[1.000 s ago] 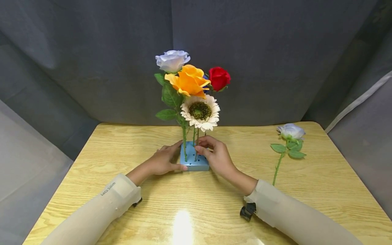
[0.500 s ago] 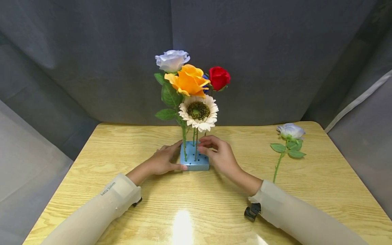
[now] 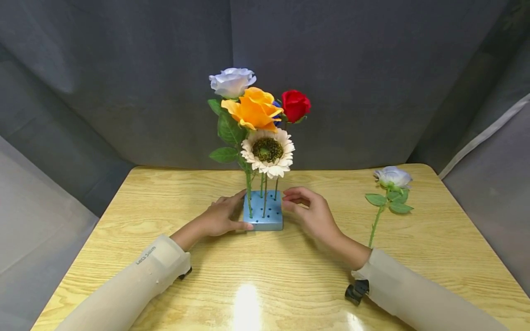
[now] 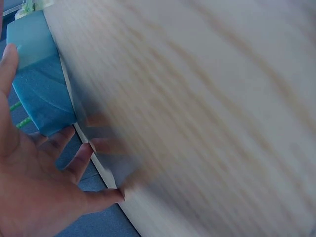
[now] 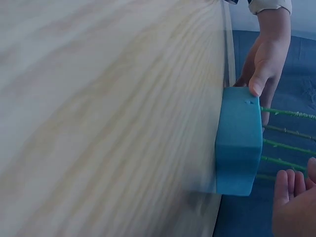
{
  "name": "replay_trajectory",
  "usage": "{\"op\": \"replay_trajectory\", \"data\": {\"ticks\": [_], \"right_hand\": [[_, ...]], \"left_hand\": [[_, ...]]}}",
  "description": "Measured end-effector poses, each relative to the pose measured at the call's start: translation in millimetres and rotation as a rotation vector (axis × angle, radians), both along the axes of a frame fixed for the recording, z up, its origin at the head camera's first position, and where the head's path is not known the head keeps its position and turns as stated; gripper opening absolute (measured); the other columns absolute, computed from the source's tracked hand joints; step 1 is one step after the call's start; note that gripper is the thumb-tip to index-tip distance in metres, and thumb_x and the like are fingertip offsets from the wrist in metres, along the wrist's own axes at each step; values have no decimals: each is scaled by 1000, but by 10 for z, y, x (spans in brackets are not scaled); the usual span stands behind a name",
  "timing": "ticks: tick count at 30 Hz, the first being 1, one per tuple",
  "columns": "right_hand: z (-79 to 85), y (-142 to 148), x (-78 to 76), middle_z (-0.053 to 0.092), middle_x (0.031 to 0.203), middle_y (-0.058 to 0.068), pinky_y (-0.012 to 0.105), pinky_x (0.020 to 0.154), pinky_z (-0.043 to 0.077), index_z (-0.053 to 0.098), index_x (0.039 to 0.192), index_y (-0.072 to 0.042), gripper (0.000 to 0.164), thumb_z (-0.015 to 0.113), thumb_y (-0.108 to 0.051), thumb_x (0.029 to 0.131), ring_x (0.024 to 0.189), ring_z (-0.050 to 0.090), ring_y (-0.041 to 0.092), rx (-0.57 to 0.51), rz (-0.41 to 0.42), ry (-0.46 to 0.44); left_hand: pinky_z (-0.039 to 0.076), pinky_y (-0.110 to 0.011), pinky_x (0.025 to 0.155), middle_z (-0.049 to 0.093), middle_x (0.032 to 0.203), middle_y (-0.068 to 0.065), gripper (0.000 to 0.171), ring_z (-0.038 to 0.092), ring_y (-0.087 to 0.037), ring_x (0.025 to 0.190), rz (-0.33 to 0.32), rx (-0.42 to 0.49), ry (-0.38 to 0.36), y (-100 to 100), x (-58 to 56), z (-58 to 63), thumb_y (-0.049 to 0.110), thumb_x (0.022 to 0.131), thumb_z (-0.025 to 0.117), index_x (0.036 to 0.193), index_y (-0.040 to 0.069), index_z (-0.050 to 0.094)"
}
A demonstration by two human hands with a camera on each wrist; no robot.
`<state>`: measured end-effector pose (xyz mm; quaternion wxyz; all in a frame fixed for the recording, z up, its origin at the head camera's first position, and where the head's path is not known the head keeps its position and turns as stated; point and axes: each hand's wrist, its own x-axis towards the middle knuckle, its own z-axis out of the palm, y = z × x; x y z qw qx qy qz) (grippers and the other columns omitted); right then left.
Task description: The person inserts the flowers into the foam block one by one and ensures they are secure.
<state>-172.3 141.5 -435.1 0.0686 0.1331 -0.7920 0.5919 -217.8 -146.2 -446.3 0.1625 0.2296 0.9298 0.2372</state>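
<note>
A blue block (image 3: 271,225) with holes in its top bears several upright artificial flowers. My left hand (image 3: 223,216) holds the block from its left side, thumb (image 3: 246,226) at the front face and fingers behind; in the left wrist view the fingers (image 4: 79,163) are spread along it. Just right of the block my right hand (image 3: 312,211) hovers with loosely bent fingers and nothing in it. Standing in the block are a white sunflower (image 3: 268,151), an orange rose (image 3: 254,110), a pale lilac rose (image 3: 233,82) and a red rose (image 3: 296,105). A blue bloom (image 3: 278,115) is mostly hidden behind the orange one.
Another pale lilac rose (image 3: 392,178) lies on the right of the wooden table (image 3: 198,285), its stem pointing toward me. Grey curtains (image 3: 356,82) hang close behind the table and at both sides.
My right hand has let go of the white sunflower's stem and moved right, off the block. The sunflower's head has shifted slightly left. My left hand has stayed in place.
</note>
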Motion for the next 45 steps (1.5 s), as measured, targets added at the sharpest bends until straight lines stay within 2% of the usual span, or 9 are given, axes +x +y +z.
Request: {"op": "replay_trajectory", "data": {"ticks": [4,8,13,20,29,39,45], "right_hand": [[-23,115,40,74,110,13,24,88,55,71,120,-3,25,74,-7,96,103,69,26,-4,-12,-24],[-35,232,92,73,111,14,21,86,55,70,121,-2,26,73,-10,97,103,68,23,0,-29,-45],[-47,387,173,73,113,12,20,87,56,69,123,-4,28,73,-14,98,102,67,14,28,-45,-41],[-92,592,264,72,116,14,16,92,52,69,124,-4,30,72,-19,99,105,66,14,53,-64,-34],[-109,812,380,70,119,17,16,86,54,68,124,-3,30,72,-19,99,103,65,9,71,-106,-29],[-117,982,513,68,123,18,12,88,51,66,129,-3,35,71,-23,100,106,63,1,122,-162,-54],[-108,1089,599,64,129,22,12,85,52,60,136,-1,45,70,-28,101,107,61,-2,118,-221,-108]], "left_hand": [[11,-75,118,22,171,-5,112,20,-40,154,-1,4,1,-1,5,-1,73,85,69,167,33,4],[11,-75,117,22,171,-5,112,20,-41,154,-3,7,3,-2,6,-1,73,85,69,167,33,4],[11,-75,117,22,171,-5,112,20,-40,154,-5,11,1,-7,5,-7,73,85,68,167,33,4],[12,-75,117,23,171,-5,111,21,-41,154,-9,8,4,-4,1,-13,73,86,68,167,34,3],[11,-75,117,22,171,-4,112,21,-41,154,-15,10,2,-13,-11,-36,73,85,67,167,34,2],[12,-76,117,22,171,-4,111,20,-40,154,-12,16,-5,-24,-8,-37,73,85,67,167,35,2],[12,-75,117,20,171,-4,112,18,-41,155,-14,12,-11,-25,-15,-42,75,85,66,167,34,2]]}}
